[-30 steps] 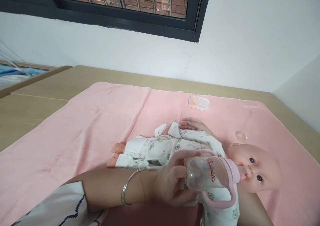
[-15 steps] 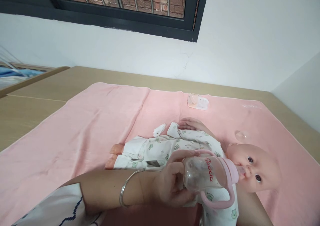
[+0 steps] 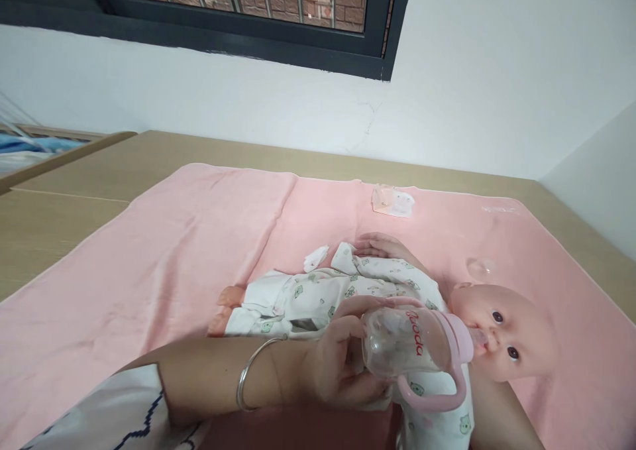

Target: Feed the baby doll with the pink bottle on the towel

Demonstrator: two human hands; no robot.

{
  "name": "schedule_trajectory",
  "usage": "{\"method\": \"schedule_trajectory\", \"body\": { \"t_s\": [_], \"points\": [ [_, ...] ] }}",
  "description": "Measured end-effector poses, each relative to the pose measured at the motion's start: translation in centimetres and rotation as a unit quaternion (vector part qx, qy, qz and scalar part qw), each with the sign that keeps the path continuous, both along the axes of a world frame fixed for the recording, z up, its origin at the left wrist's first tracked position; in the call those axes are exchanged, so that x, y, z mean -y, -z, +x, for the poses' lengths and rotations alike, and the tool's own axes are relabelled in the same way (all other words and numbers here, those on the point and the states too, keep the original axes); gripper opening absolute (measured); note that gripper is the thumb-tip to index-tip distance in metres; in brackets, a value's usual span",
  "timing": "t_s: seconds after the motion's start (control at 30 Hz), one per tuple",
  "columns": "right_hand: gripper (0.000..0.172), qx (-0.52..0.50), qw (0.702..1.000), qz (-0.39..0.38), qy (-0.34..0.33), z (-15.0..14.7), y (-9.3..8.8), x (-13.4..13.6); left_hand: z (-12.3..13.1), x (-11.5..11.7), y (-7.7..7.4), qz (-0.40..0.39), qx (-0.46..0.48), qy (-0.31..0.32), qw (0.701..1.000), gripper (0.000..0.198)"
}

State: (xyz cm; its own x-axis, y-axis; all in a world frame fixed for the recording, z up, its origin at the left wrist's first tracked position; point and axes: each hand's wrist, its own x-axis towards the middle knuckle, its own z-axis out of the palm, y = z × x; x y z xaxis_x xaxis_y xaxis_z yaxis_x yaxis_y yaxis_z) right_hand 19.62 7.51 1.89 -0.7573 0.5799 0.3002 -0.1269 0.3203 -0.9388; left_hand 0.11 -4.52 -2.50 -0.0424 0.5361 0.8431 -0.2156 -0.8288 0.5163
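A baby doll [image 3: 507,334] in a white printed outfit lies on its back, its head to the right. My left hand [image 3: 342,364], with a silver bangle on the wrist, grips the base of a clear baby bottle [image 3: 397,344] with a pink collar and pink handles. The bottle is tilted sideways, its teat touching the doll's mouth. My right arm passes under the doll's neck. Beyond the doll's far sleeve my right hand [image 3: 380,244] shows, fingers stretched out and resting along the sleeve; its palm is partly hidden.
A pink blanket [image 3: 163,258] covers much of the wooden surface [image 3: 74,225]. A clear plastic packet [image 3: 392,201] lies near its far edge, a transparent cap [image 3: 480,268] by the doll's head, and a white crumpled piece [image 3: 316,258] beside its legs. Wall and window stand behind.
The bottle's base has tipped up very slightly in my left hand. The doll and my right hand keep their places.
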Motion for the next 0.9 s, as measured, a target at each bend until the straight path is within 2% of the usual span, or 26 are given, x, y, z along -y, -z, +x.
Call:
{"method": "schedule_trajectory", "body": {
  "t_s": [0.13,0.27,0.37,0.47,0.57,0.73,0.9],
  "points": [
    [0.108,-0.034,0.999,0.01,0.03,-0.1,0.6,0.6,-0.9,0.2,-0.1,-0.01,-0.037,-0.01,0.999,0.064],
    [0.105,0.004,0.996,-0.042,0.082,-1.5,1.1,2.6,-1.6,0.5,-0.6,-0.018,-0.09,-0.029,0.995,0.052],
    [0.105,0.031,0.996,-0.041,0.076,-1.9,0.9,3.2,-1.8,0.6,-0.8,-0.015,-0.111,-0.044,0.993,0.044],
    [0.103,0.059,0.997,-0.025,0.04,-1.6,-0.1,2.2,-1.8,0.6,-0.6,-0.013,-0.118,-0.046,0.992,0.04],
    [0.097,0.063,0.998,-0.018,0.017,-1.3,-1.5,1.2,-1.6,0.5,-0.3,-0.011,-0.085,-0.029,0.996,0.047],
    [0.091,0.06,0.996,-0.046,0.057,-2.6,-4.0,2.6,-1.3,0.3,-0.4,-0.021,-0.058,-0.007,0.998,0.056],
    [0.092,0.037,0.998,-0.037,0.025,-4.2,-5.9,2.8,-1.2,0.2,-0.5,-0.026,-0.039,-0.008,0.999,0.065]
  ]
}}
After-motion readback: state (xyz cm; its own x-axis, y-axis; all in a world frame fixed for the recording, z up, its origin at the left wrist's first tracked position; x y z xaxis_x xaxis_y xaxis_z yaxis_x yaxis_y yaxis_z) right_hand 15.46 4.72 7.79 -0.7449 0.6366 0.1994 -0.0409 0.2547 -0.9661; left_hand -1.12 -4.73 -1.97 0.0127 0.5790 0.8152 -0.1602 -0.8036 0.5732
